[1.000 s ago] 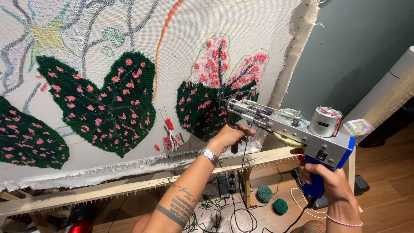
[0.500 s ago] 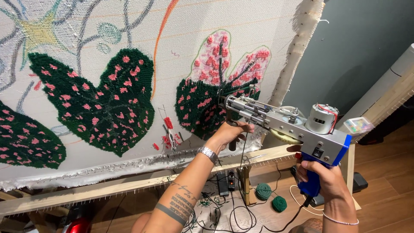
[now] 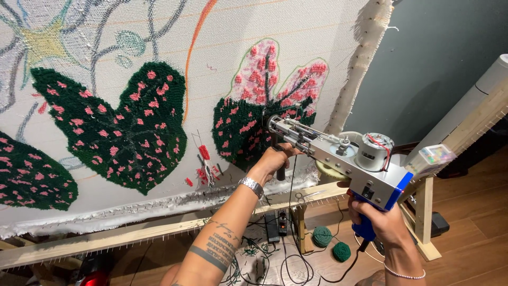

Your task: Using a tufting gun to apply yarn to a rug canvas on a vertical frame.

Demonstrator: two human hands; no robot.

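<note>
A silver and blue tufting gun (image 3: 344, 156) points its needle at the white backing cloth (image 3: 238, 32) stretched on a wooden frame (image 3: 132, 233). My left hand (image 3: 275, 160) grips the gun's black front handle, right by a dark green and pink tufted leaf (image 3: 264, 114). My right hand (image 3: 378, 220) holds the blue rear grip below the motor. A larger green leaf with pink dots (image 3: 119, 130) lies to the left on the cloth.
Two dark green yarn balls (image 3: 330, 243) and tangled black cables (image 3: 270, 254) lie on the wooden floor under the frame. A grey wall (image 3: 434, 63) stands to the right. A small clear box of coloured pins (image 3: 431, 158) sits on the frame's right post.
The gun's tip has shifted slightly up along the right leaf, with both hands keeping their grip.
</note>
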